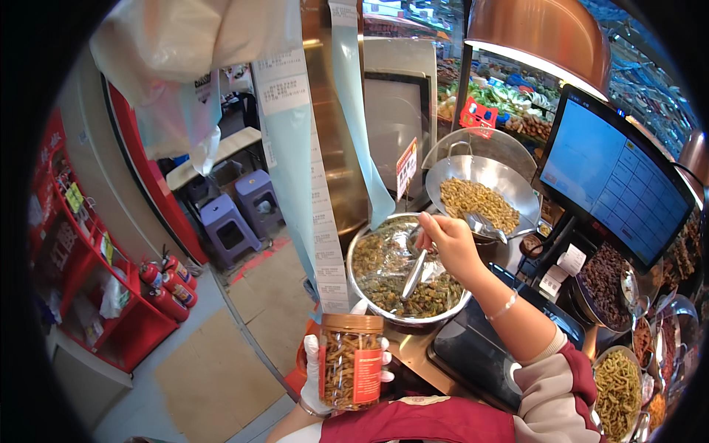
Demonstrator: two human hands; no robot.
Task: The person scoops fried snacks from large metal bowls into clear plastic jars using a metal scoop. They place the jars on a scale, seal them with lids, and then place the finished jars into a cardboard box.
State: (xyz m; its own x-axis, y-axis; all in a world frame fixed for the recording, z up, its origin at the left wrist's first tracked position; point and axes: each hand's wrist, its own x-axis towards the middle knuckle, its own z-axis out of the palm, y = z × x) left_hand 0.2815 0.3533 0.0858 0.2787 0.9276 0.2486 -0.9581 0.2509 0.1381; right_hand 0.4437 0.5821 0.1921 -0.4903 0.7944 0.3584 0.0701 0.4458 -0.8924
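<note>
My left hand (313,376), in a white glove, is closed around a clear plastic jar (351,362) of brown strip-like food, with a brown lid and a red label. My bare right hand (450,243) is raised over a large metal bowl (354,277) of chopped greenish-brown food, its fingers pinched together. Clear plastic film (382,249) lies over part of the bowl. A metal utensil handle (414,275) rests above the food just below the right hand; whether the fingers touch it or the film cannot be told.
Behind stands a metal pan (487,166) of yellowish food with a scoop. A touchscreen (615,171) and a black scale (471,354) are at the right, near more food bowls. Label strips (327,238) and plastic bags hang at the left. Fire extinguishers (169,293) and purple stools (230,224) stand on the floor.
</note>
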